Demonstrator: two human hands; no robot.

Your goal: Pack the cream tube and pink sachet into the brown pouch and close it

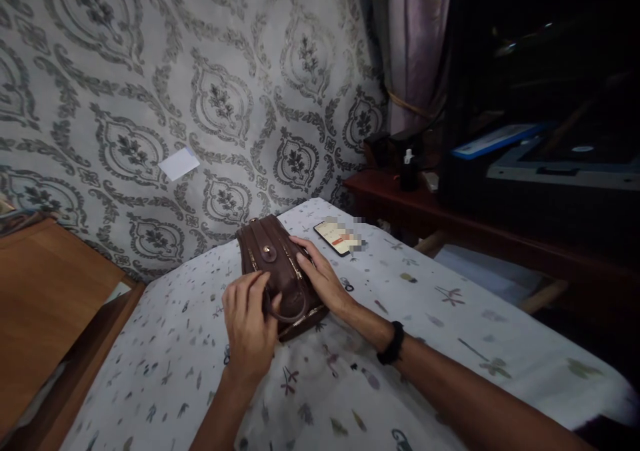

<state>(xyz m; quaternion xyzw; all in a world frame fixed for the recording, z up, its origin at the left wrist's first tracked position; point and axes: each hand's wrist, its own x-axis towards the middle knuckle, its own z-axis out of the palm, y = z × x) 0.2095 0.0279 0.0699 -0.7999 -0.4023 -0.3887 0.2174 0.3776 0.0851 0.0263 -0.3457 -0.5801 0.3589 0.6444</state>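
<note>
A brown leather handbag (280, 271) lies on the patterned bedsheet, with gold zips along its top and a small round metal stud. Its brown loop handle (290, 316) curves over the near end. My left hand (251, 311) is closed at the bag's near left side, fingers bent over the edge beside a zip and the handle; what the fingertips pinch is partly hidden. Along the right side, my right hand (323, 274) grips the bag, its fingers reaching forward and its thumb near the right zip. A black band circles my right wrist.
A phone (337, 237) with a lit screen lies right of the bag on the bed (390, 291). Patterned wallpaper rises behind. A wooden cabinet (55, 317) stands at left; a dark red desk (365, 183) with a dropper bottle (409, 171) stands at right.
</note>
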